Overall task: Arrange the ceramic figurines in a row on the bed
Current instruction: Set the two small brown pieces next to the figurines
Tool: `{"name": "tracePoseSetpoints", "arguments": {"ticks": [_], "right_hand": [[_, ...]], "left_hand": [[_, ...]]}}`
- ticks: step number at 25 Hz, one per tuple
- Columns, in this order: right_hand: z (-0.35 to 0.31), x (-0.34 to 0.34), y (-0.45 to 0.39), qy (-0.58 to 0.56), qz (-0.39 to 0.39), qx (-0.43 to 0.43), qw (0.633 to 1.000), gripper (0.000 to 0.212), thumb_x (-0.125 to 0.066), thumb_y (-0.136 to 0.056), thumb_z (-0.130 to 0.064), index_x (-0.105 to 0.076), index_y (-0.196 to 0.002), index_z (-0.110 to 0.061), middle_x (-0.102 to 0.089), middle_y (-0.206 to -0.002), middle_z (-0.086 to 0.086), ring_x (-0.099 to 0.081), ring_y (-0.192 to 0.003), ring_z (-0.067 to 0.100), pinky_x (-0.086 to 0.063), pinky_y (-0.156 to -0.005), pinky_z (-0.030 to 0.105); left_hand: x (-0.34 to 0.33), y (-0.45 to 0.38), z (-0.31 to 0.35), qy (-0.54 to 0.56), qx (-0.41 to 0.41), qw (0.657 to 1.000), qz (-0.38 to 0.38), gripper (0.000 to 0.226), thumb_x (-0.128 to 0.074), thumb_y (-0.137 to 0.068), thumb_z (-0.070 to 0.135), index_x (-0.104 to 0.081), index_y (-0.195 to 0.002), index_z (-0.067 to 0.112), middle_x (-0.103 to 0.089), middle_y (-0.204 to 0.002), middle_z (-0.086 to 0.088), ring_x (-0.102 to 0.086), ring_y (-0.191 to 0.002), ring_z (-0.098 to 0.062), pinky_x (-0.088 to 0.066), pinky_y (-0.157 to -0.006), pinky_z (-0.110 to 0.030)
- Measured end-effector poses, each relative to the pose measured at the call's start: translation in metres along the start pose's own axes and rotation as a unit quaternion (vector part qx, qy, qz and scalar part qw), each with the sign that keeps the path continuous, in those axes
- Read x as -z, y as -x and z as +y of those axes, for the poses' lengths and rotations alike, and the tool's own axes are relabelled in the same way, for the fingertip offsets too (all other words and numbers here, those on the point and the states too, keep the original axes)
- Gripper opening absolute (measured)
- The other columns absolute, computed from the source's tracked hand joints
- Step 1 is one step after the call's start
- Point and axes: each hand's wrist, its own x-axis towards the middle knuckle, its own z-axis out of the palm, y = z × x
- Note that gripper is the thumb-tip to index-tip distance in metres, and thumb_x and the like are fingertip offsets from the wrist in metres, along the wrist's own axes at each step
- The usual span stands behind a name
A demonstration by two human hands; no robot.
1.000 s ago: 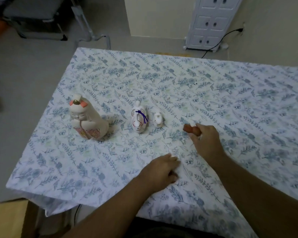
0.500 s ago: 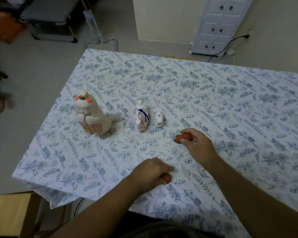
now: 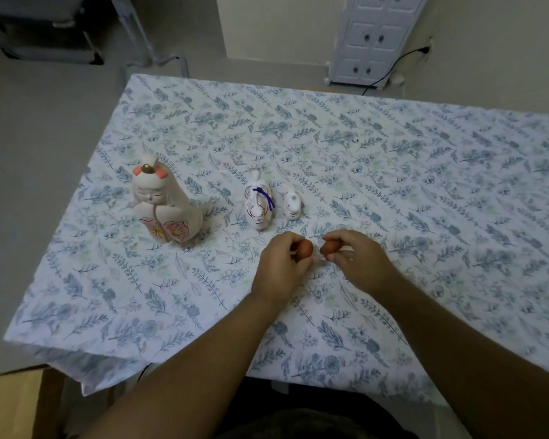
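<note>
On the bed point(image 3: 393, 160), 3 white figurines stand in a row: a tall doll point(image 3: 164, 205), a ribboned figurine point(image 3: 259, 205) and a tiny one point(image 3: 293, 205). Just in front of that row's right end, the left hand point(image 3: 279, 267) and right hand point(image 3: 358, 258) each pinch a small reddish-brown figurine, left piece point(image 3: 305, 248) and right piece point(image 3: 330, 247) nearly touching. The open spot lies just beyond the fingers, right of the tiny one; the right hand seems nearer.

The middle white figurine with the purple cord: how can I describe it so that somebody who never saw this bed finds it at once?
On the floral bedsheet, three white figurines stand in a row beyond the hands. The tall doll figurine is at the left end and the tiny white figurine at the right. The middle figurine alone has a purple cord tied on it, with thin red line markings.
</note>
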Motion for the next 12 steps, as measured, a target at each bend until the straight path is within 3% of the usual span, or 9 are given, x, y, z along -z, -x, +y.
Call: {"name": "tracePoseSetpoints", "arguments": {"ticks": [4, 9, 12], "right_hand": [[0.004, -0.014, 0.002, 0.013, 0.033, 0.021, 0.999, 0.044, -0.081, -0.077, -0.006, -0.063, -0.113, -0.024, -0.063, -0.104, -0.007, -0.059, -0.098, 0.0, -0.05, -0.085, 0.017], [0.009, -0.028, -0.003, -0.036, 0.084, -0.033, 0.995, 0.041, -0.076, -0.08, 0.001, -0.062, -0.11, -0.024, -0.071, -0.101, -0.003, -0.07, -0.096, 0.013, -0.058, -0.089, 0.032], [0.015, -0.022, -0.003, -0.014, 0.049, -0.022, 0.998, 0.042, -0.071, -0.084, 0.004, -0.064, -0.11, -0.027, -0.073, -0.1, -0.003, -0.071, -0.094, 0.012, -0.06, -0.088, 0.034]], "left_hand": [[-0.008, 0.005, -0.007, 0.056, 0.053, 0.997, -0.005, 0.037, -0.088, -0.073, 0.038, -0.058, -0.092, 0.025, -0.071, -0.093, 0.006, -0.069, -0.09, -0.013, -0.059, -0.081, -0.039], [-0.008, 0.006, -0.003, 0.036, 0.047, 0.998, 0.006, 0.033, -0.086, -0.075, 0.011, -0.058, -0.091, 0.02, -0.071, -0.089, 0.007, -0.066, -0.079, -0.001, -0.053, -0.067, -0.019], [-0.008, 0.004, -0.004, 0.02, 0.039, 0.999, 0.006, 0.029, -0.075, -0.077, 0.0, -0.058, -0.086, 0.023, -0.072, -0.084, 0.007, -0.07, -0.08, -0.007, -0.059, -0.076, -0.035]]}}
